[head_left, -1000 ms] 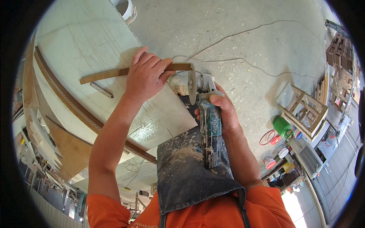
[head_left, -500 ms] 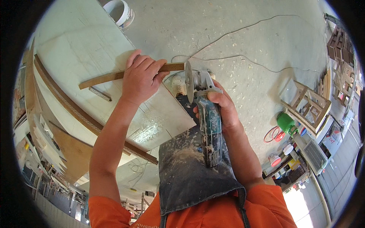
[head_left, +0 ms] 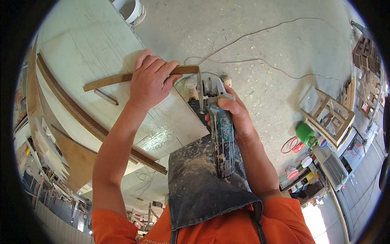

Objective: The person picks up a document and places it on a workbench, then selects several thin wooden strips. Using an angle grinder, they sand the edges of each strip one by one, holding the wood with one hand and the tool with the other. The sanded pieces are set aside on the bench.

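My left hand is closed around a narrow brown wooden strip and bears on the pale table board. The strip's right end reaches past the board's edge. In my right hand is a dark green angle grinder, held with its body pointing back toward my apron. Its thin upright disc is at the strip's right end, apparently touching it. Whether the disc spins I cannot tell. A short strip piece lies on the board just below the held strip.
A long curved brown strip lies along the board's left side. Beyond the board stands a white bucket. A thin cord crosses the floor. To the right are a wooden frame, a green gas cylinder and a red hose.
The strip's right end and the grinder disc have come together, where a small gap showed before. The grinder has shifted slightly left. Both hands keep their holds.
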Motion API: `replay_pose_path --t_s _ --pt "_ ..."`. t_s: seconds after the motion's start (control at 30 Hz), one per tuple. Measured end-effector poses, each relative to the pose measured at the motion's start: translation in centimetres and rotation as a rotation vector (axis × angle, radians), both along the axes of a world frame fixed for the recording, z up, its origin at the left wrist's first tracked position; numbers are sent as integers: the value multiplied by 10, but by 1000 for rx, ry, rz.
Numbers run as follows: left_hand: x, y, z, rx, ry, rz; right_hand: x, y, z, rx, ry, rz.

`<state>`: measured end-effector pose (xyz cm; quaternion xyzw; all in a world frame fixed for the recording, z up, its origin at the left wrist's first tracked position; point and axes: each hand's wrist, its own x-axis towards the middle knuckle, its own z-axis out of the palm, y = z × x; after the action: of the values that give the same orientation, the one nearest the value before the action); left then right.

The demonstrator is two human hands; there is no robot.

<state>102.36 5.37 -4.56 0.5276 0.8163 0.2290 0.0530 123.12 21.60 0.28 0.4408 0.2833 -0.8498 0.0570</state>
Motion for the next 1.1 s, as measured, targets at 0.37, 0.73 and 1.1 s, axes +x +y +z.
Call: replay_pose_path --t_s 0.37,0.73,1.1 --pt "-2 -1 -2 -10 52 -14 -11 10 -8 13 -25 -9" --pt "-4 0 -1 -19 87 -32 -5 1 -32 -79 -44 -108" --pt "-3 -3 -2 -77 62 -43 -9 -1 -37 -12 -40 -73"
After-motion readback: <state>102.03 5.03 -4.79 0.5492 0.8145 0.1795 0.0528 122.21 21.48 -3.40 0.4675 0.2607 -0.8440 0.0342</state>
